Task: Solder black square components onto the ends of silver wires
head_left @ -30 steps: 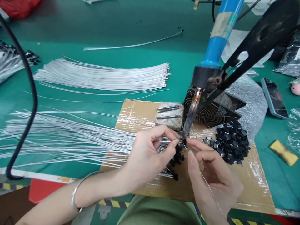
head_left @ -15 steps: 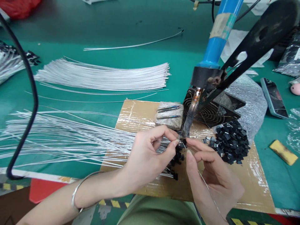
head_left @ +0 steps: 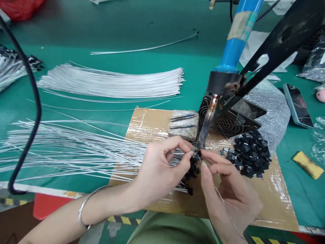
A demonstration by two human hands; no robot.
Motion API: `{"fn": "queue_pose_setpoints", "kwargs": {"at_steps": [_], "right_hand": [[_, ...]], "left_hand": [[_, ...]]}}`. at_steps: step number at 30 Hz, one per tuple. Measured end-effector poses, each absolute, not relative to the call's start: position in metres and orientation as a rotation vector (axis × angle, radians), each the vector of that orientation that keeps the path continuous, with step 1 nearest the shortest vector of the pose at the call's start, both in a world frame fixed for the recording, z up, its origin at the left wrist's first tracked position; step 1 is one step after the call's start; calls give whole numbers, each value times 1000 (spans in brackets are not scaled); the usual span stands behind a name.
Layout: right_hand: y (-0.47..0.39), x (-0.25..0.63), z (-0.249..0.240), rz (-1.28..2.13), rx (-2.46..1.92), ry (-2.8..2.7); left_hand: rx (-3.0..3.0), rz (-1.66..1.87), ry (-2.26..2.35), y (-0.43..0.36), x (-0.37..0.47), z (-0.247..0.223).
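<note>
Beneath the tip of a blue-handled soldering iron (head_left: 230,56), both hands meet above the cardboard. My left hand (head_left: 166,169) pinches a small piece at the iron tip; its details are hidden by the fingertips. My right hand (head_left: 228,189) is closed on a thin solder wire (head_left: 223,202), whose curved end reaches the iron tip. White wires with black ends (head_left: 83,145) lie beneath and left of my left hand. Right of the iron sits a pile of small black connectors (head_left: 252,154).
A bundle of white wires (head_left: 114,81) lies behind. A block with metal tips (head_left: 183,132) and a black fan (head_left: 225,123) stand near the iron. Rightward are a phone (head_left: 297,105) and yellow sponge (head_left: 307,165). A black cable (head_left: 38,101) arches at left.
My right hand has shifted very slightly left with the solder wire. My left hand stays in the same place.
</note>
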State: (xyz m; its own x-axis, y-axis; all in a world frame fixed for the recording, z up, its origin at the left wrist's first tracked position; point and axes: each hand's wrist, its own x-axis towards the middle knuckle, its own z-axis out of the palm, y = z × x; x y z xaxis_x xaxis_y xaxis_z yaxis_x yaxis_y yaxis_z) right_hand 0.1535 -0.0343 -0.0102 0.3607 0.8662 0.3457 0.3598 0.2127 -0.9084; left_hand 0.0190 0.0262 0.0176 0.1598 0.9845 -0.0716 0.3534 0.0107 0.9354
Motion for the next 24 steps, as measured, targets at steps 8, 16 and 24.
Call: {"fn": "queue_pose_setpoints", "kwargs": {"at_steps": [8, 16, 24], "right_hand": [[-37, 155, -14, 465, -1353, -1280], [-37, 156, -16, 432, -1343, -1337], [-35, 157, -12, 393, -1351, -1359]], "left_hand": [[1485, 842, 1321, 27, 19, 22], [1536, 891, 1330, 27, 19, 19], [1538, 872, 1322, 26, 19, 19]]}}
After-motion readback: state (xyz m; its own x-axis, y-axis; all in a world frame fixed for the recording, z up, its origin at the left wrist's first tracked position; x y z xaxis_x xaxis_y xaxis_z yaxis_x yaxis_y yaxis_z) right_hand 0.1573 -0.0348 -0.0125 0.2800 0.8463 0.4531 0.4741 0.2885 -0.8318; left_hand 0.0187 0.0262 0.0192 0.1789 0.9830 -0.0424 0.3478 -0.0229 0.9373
